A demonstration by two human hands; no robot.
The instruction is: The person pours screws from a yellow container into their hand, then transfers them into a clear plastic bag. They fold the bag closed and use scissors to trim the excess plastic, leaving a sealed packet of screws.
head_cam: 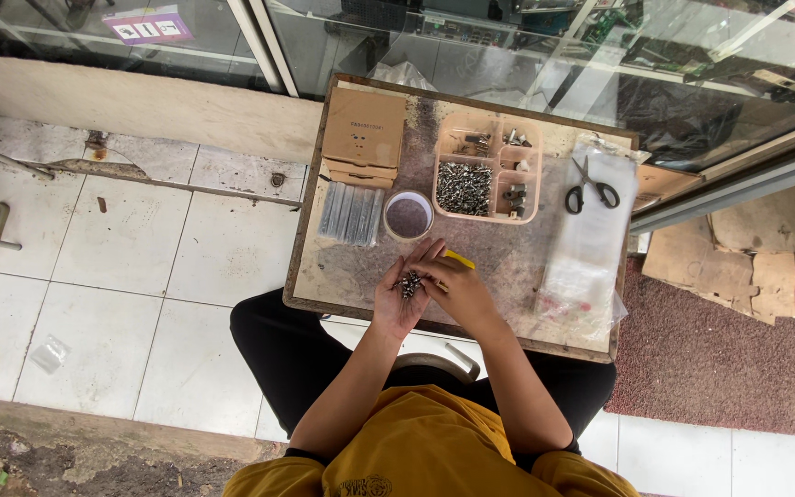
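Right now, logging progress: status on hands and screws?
Left hand cupped, holding screws. Right hand picking at them. Tape roll just beyond, apart.

Shiny metal screws (409, 283), worn tabletop (508, 258)

Person seated at the small wooden table (315, 276): mustard-yellow short-sleeved shirt (425, 451) with dark trim at the sleeve edges, black trousers (273, 350) below the table's near edge. Forearms bare, left hand (399, 299) and right hand (457, 290) ungloved, no rings or watch visible.
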